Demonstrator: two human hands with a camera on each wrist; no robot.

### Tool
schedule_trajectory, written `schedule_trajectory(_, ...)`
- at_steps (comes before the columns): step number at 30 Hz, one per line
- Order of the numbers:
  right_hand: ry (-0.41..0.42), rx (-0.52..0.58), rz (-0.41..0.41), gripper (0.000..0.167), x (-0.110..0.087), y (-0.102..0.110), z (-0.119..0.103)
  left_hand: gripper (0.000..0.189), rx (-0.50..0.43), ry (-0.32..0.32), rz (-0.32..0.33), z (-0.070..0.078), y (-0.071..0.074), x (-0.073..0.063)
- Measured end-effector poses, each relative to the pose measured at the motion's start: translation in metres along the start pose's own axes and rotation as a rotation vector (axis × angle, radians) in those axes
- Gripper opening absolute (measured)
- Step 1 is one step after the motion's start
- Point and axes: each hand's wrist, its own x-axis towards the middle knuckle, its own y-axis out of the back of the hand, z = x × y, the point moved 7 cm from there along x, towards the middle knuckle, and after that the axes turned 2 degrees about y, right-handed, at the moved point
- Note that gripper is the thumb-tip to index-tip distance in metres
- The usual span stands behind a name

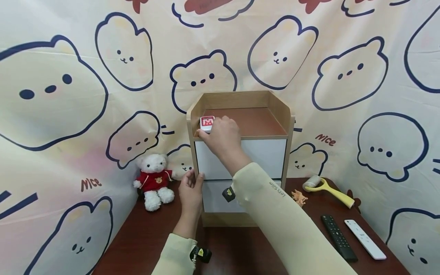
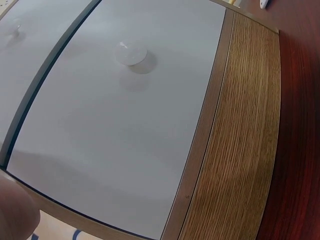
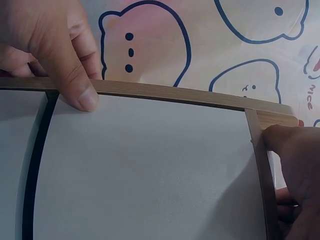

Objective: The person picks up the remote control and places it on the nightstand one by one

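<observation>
A small wooden cabinet (image 1: 264,124) with white drawer fronts stands on the table, its open top shelf edged by a low rim. On the left of that shelf is a small white device (image 1: 203,129) with a red face. My right hand (image 1: 227,139) holds it, thumb at the shelf's front edge; the other fingers are partly hidden. Lower down, my left hand (image 1: 191,193) grips the cabinet's left side, its thumb on the front near the gap between drawers. A white round knob (image 2: 131,53) shows on the lower drawer in the left wrist view.
A white teddy bear (image 1: 154,183) in a red top sits left of the cabinet. On the right lie a yellow-handled lint roller (image 1: 331,189), a small orange figure (image 1: 299,198), a black remote (image 1: 338,236) and a white remote (image 1: 365,240). A printed cloth hangs behind.
</observation>
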Motion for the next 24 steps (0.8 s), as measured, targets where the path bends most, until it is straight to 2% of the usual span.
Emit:
schedule_trajectory(9,0.005,-0.061,-0.057,0.082,0.000,0.000,0.001,0.049,-0.025,0.004,0.004,0.000,-0.002,-0.002)
schedule_trajectory(13,0.000,-0.034,-0.061,0.081,-0.002,0.001,0.003,0.049,-0.019,0.003,0.002,0.001,-0.002,-0.003)
schedule_trajectory(15,0.006,0.019,-0.047,0.081,-0.004,0.002,0.005,0.048,-0.017,0.007,0.004,0.001,-0.002,-0.004)
schedule_trajectory(18,0.035,0.172,0.004,0.074,-0.011,0.003,0.009,0.048,-0.012,0.013,0.008,0.000,-0.002,-0.003)
schedule_trajectory(21,0.089,0.341,0.107,0.065,-0.027,0.006,0.016,0.047,-0.015,0.016,0.009,-0.001,-0.002,-0.001)
schedule_trajectory(24,0.154,0.462,0.243,0.056,-0.053,0.006,0.026,0.048,-0.015,0.011,0.003,-0.001,-0.002,-0.001)
